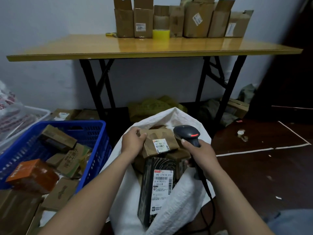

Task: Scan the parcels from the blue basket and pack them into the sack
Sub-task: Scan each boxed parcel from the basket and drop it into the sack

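Observation:
My left hand (133, 141) grips a small brown cardboard parcel (160, 144) with a white label, held over the open mouth of the white sack (183, 189). My right hand (199, 153) holds a black barcode scanner (187, 134) just right of the parcel; its red light shows. Inside the sack lie a black parcel (155, 185) with a white shipping label and other brown boxes. The blue basket (91, 133) stands to the left with several parcels in it, among them an orange box (33, 175).
A yellow-topped folding table (152, 46) stands ahead, carrying several open cardboard boxes and a yellow tape roll (161, 35). More boxes lie on the floor by the basket. A white bin (25, 116) sits far left. White tape lines mark the dark floor at right.

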